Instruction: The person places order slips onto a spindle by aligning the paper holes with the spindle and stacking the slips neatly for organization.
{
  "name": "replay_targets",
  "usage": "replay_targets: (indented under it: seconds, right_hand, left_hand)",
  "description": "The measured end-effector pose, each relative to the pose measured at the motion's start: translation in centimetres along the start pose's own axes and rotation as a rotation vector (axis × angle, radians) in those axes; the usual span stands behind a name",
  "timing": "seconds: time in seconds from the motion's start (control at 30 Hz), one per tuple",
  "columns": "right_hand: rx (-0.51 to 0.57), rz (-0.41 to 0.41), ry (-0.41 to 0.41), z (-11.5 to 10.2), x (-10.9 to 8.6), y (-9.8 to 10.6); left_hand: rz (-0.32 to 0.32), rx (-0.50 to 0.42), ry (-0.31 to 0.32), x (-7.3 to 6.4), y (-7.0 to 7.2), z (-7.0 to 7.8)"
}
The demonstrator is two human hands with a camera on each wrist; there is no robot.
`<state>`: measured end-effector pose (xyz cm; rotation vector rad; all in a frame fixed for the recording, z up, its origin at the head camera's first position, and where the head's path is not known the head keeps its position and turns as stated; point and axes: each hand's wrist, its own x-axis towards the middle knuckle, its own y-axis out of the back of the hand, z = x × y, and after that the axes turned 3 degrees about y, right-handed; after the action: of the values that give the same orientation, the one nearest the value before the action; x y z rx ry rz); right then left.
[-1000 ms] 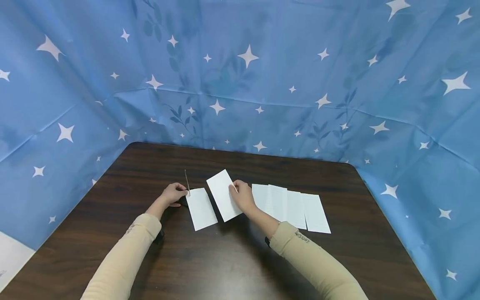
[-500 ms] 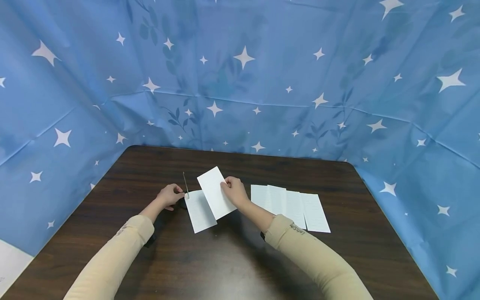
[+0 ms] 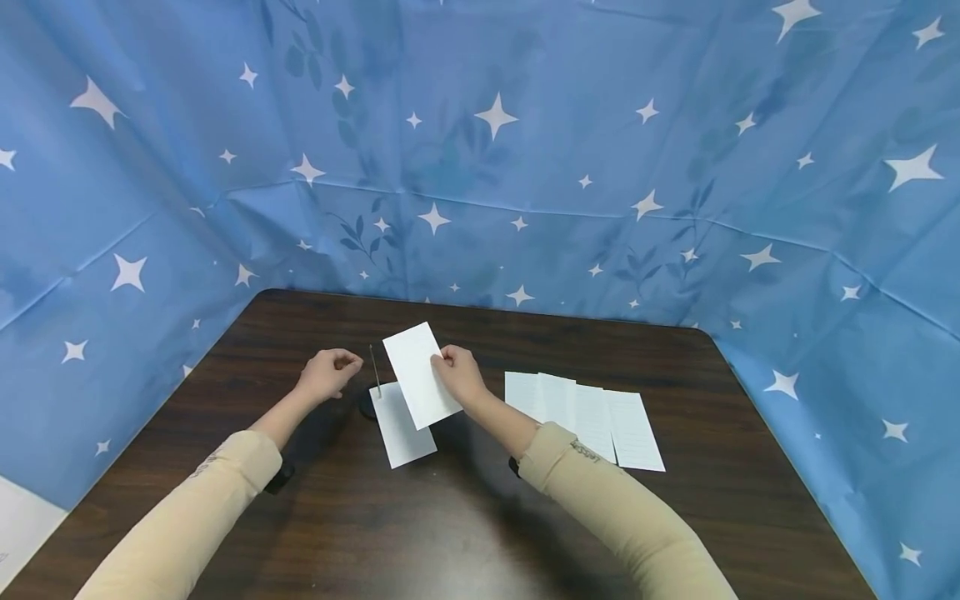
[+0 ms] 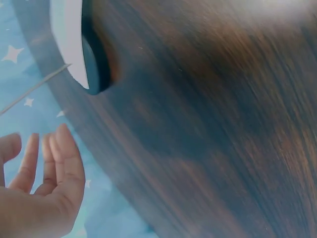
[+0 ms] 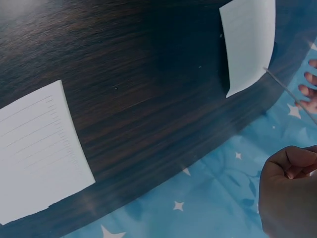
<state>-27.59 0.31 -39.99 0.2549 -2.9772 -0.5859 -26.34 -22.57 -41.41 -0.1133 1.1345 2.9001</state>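
My right hand (image 3: 459,375) pinches a white sheet of paper (image 3: 416,367) by its right edge. The held sheet is tilted and overlaps a second sheet (image 3: 401,442) in the head view. That second sheet has a thin upright spike (image 3: 375,367) through its upper left corner, and the dark round base (image 4: 99,69) of the spike shows under it in the left wrist view. Left of the spike, my left hand (image 3: 327,375) is raised with nothing in it; its fingers (image 4: 69,153) are loosely bent. In the right wrist view, my right hand (image 5: 290,188) hides most of its grip.
Several lined white sheets (image 3: 633,429) lie overlapping in a row on the right of the dark wooden table (image 3: 450,533). A blue curtain with white stars (image 3: 525,167) hangs behind the table. A white surface (image 3: 26,525) shows at the far left.
My left hand has let go of the spiked sheet's corner and moved up and left. My right hand has carried its sheet leftward and up, over the spiked one.
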Motion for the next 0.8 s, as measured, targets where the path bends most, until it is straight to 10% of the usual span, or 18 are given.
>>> replay_targets:
  seconds: [0.4,0.8]
  right_hand:
    - [0.045,0.002,-0.039,-1.1,0.6,-1.7]
    - [0.072,0.005,-0.063,-1.3,0.7,-2.7]
  left_hand:
    - [0.133,-0.258,-0.02,-0.7,0.5,1.9]
    - [0.175,-0.38,0.094,-0.7,-0.7,3.8]
